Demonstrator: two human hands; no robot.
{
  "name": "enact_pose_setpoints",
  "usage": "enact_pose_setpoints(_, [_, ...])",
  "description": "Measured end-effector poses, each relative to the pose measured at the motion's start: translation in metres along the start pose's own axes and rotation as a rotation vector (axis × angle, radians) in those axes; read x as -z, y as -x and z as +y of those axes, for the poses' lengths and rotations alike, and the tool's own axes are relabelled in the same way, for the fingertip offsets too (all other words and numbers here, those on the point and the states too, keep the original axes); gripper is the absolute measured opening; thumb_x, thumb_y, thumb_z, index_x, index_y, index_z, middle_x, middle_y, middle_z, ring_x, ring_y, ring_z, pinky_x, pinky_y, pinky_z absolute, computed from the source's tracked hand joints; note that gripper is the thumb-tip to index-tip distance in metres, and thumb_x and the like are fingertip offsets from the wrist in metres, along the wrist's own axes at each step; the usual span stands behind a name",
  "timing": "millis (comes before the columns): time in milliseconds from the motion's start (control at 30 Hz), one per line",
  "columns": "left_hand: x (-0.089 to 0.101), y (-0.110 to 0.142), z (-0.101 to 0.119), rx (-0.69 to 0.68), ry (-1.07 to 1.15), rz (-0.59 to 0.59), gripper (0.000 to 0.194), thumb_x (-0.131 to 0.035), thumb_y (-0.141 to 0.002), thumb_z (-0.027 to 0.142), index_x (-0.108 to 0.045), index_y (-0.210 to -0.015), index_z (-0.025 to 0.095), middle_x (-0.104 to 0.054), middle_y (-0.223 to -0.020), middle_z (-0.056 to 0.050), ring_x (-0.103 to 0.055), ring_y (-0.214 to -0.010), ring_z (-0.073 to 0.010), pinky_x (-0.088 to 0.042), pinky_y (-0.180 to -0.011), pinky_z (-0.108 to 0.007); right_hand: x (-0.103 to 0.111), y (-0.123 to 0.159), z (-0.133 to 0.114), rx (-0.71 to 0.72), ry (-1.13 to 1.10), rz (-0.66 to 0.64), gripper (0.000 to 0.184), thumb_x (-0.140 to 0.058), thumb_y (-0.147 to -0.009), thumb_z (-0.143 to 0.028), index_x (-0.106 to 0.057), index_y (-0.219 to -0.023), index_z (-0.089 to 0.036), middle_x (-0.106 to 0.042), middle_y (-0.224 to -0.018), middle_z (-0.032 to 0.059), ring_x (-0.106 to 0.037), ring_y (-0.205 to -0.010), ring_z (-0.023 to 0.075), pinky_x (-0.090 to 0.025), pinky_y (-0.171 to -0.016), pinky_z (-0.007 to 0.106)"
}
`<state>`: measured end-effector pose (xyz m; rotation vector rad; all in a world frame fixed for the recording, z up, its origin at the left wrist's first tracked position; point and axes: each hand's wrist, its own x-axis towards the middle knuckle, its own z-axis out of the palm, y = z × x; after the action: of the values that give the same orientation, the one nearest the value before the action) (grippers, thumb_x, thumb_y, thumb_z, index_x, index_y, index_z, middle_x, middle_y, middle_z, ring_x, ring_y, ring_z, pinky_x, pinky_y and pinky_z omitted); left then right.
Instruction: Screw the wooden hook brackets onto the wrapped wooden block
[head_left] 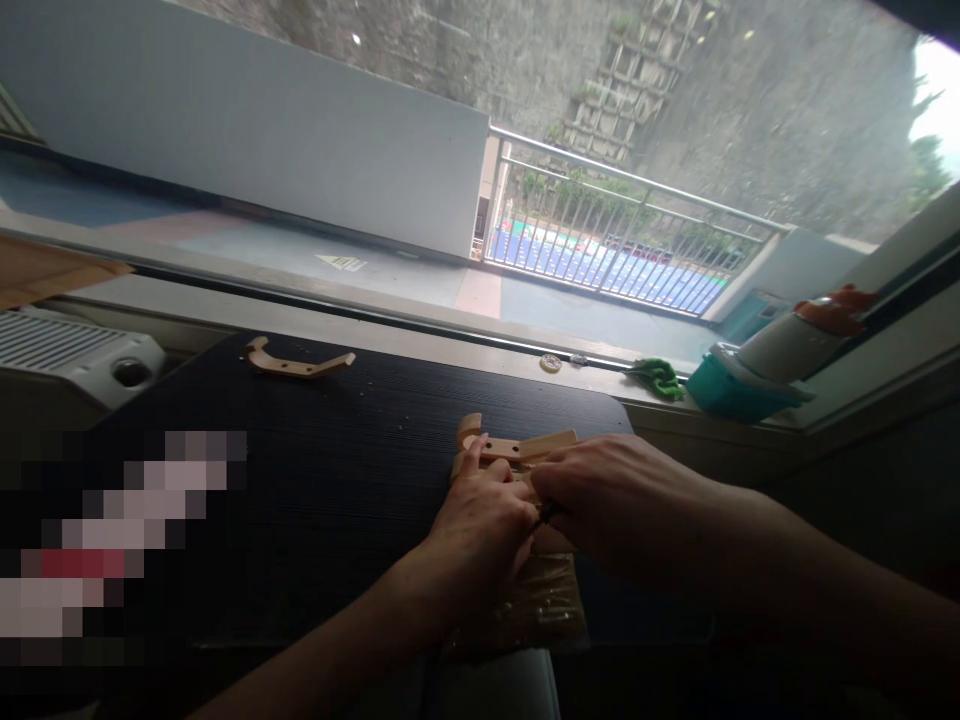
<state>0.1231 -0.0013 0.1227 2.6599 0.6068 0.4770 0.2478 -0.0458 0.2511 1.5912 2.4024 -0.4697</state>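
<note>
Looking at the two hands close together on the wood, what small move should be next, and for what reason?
I would perhaps ease the left hand slightly away from the right hand, leaving a fingertip on the wooden piece. The hands are crowded together, and the right one seems to grip a small dark thing that I cannot identify.

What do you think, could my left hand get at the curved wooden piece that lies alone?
Probably yes. The way over the dark tabletop from your left hand to the curved piece looks free, but it must first leave the wooden part under its fingers.
</note>
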Motion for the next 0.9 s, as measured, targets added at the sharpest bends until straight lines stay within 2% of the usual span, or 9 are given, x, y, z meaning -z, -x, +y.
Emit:
enact_pose_setpoints(167, [0.002,0.000,0.001,0.000,0.021,-0.022,0.014,-0.060,-0.081,0.023,-0.071,-0.072,0.024,-0.069,-0.082,0.001,-0.056,-0.090,-0.0221,-0.008,-0.110,-0.061,-0.006,0.002,0.000,-0.125,0.081,-0.015,0.014,-0.055,-0.084,-0.019,-0.065,-0.073,-0.019,-0.069,-0.073,0.0010,-0.061,-0.066,0.0149,-0.028,-0.054,0.026])
enact_pose_setpoints(267, [0.004,0.000,0.002,-0.006,0.033,-0.026,0.013,-0.061,-0.080,0.023,-0.070,-0.071,0.023,-0.069,-0.079,0.001,-0.056,-0.088,-0.0218,-0.008,-0.110,-0.061,-0.003,0.005,-0.001,-0.191,0.131,-0.043,0.016,-0.055,-0.084,-0.022,-0.066,-0.071,-0.019,-0.068,-0.070,0.0012,-0.061,-0.064,0.0153,-0.025,-0.051,0.027])
enact_pose_setpoints(367, [0.004,0.000,0.003,0.004,0.023,-0.013,0.015,-0.061,-0.080,0.022,-0.068,-0.067,0.022,-0.067,-0.072,0.001,-0.056,-0.086,-0.0216,-0.011,-0.109,-0.061,-0.001,0.007,-0.001,-0.120,0.104,-0.013,0.007,-0.061,-0.082,-0.020,-0.068,-0.081,-0.022,-0.071,-0.081,-0.0013,-0.065,-0.073,0.0156,-0.027,-0.053,0.027])
enact_pose_setpoints(467, [0.003,0.000,0.003,-0.001,0.002,-0.004,0.012,-0.061,-0.080,0.022,-0.069,-0.070,0.022,-0.067,-0.073,0.000,-0.056,-0.086,-0.0220,-0.016,-0.108,-0.060,-0.001,0.007,0.002,-0.045,0.079,0.008,0.009,-0.061,-0.085,-0.022,-0.069,-0.088,-0.024,-0.071,-0.086,-0.0017,-0.066,-0.079,0.0157,-0.031,-0.057,0.026])
enact_pose_setpoints(567, [0.002,0.000,0.003,0.009,-0.009,0.010,0.010,-0.062,-0.079,0.023,-0.069,-0.072,0.023,-0.066,-0.075,0.000,-0.056,-0.085,-0.0216,-0.016,-0.108,-0.060,-0.003,0.004,0.004,-0.028,0.063,0.011,0.012,-0.059,-0.087,-0.019,-0.070,-0.087,-0.021,-0.072,-0.086,0.0003,-0.065,-0.080,0.0149,-0.034,-0.061,0.024])
enact_pose_setpoints(700, [0.001,0.000,0.003,0.010,0.007,-0.008,0.012,-0.061,-0.080,0.023,-0.069,-0.071,0.024,-0.068,-0.078,0.001,-0.056,-0.088,-0.0220,-0.010,-0.109,-0.061,-0.009,0.003,0.005,-0.110,0.105,0.006,0.014,-0.057,-0.085,-0.017,-0.070,-0.080,-0.021,-0.072,-0.079,0.0011,-0.065,-0.071,0.0158,-0.029,-0.054,0.026])
enact_pose_setpoints(833, [0.004,0.000,0.003,0.018,-0.008,-0.049,0.013,-0.061,-0.081,0.023,-0.070,-0.071,0.022,-0.068,-0.078,0.000,-0.056,-0.089,-0.0228,-0.014,-0.109,-0.060,-0.013,0.007,0.005,-0.221,0.161,-0.033,0.024,-0.051,-0.091,-0.026,-0.070,-0.077,-0.021,-0.072,-0.073,0.0025,-0.066,-0.065,0.0181,-0.023,-0.050,0.028])
enact_pose_setpoints(900, [0.006,0.000,0.003,0.023,-0.007,-0.045,0.015,-0.061,-0.081,0.024,-0.070,-0.069,0.022,-0.068,-0.078,-0.001,-0.057,-0.088,-0.0222,-0.016,-0.108,-0.058,-0.011,0.010,0.005,-0.193,0.140,-0.030,0.017,-0.055,-0.089,-0.026,-0.069,-0.081,-0.022,-0.072,-0.076,0.0013,-0.067,-0.068,0.0184,-0.024,-0.051,0.028])
